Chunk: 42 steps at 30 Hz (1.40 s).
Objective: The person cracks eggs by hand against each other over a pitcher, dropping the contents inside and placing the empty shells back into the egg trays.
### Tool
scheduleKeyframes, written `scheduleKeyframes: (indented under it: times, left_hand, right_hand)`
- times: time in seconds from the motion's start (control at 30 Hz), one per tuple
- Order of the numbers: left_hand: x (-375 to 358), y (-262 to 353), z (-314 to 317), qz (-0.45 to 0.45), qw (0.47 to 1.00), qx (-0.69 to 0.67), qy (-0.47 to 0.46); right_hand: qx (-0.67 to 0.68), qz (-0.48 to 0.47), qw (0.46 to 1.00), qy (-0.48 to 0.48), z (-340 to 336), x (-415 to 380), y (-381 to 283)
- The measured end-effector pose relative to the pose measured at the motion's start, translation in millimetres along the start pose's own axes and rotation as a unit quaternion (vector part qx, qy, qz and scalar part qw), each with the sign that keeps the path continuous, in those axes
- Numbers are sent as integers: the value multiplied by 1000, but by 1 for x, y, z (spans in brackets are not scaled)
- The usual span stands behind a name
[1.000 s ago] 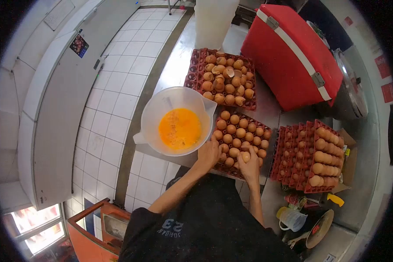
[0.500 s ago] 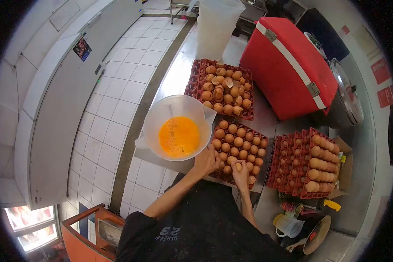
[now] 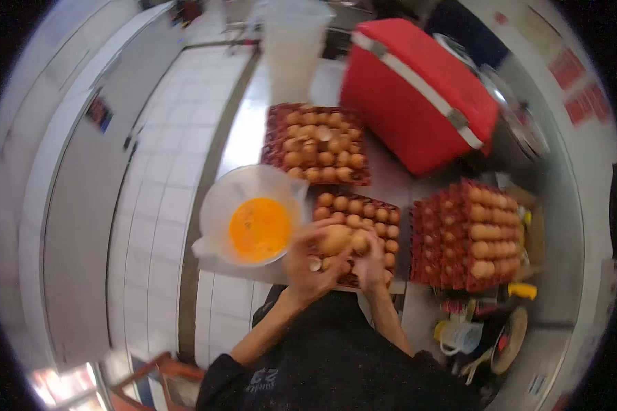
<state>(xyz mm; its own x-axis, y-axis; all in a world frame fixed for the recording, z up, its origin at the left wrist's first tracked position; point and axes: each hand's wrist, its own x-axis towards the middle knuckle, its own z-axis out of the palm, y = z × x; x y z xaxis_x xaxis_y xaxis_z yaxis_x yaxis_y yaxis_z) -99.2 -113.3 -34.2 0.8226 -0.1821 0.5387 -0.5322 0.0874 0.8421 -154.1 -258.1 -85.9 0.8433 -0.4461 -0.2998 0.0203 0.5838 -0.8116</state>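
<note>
My left hand (image 3: pixel 307 264) is raised over the near left part of a red tray of brown eggs (image 3: pixel 367 207), its fingers curled round an egg (image 3: pixel 334 240). Beside it, my right hand (image 3: pixel 371 264) grips another egg (image 3: pixel 360 241) at its fingertips. Both hands are blurred. A small pale shell piece (image 3: pixel 315 263) shows by my left fingers. Just left of my hands stands a translucent plastic jug (image 3: pixel 216 205) with orange-yellow beaten egg (image 3: pixel 259 229) in it. Behind, another tray (image 3: pixel 275 137) bears cracked shells.
A red cooler box (image 3: pixel 404 103) stands at the back right. Stacked egg trays (image 3: pixel 452 236) are on the right, with a clear cup (image 3: pixel 463 337) and a pan (image 3: pixel 511 339) nearer. A tall translucent container (image 3: pixel 295 55) stands at the back.
Both hands have risen from the tray, and each now holds an egg close to the other. The whole view has shifted, moving most objects to the left.
</note>
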Motion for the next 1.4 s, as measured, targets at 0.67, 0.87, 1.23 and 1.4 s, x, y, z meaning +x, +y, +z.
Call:
scheduleKeyframes:
  times: [0.67,0.87,1.23,1.4]
  left_hand:
    - [11,-13,-43,-81,984,68,146]
    - [27,-5,-100,-206,977,7,49]
    - [42,3,-134,-191,964,163,-85]
    - [55,9,-145,-166,963,201,-71]
  right_hand:
    - [-144,-175,954,-195,127,12,13]
    - [-356,-238,838,-339,118,17,-26]
    - [-360,-281,834,-311,138,17,-9]
    - [-343,-365,817,-288,145,42,21]
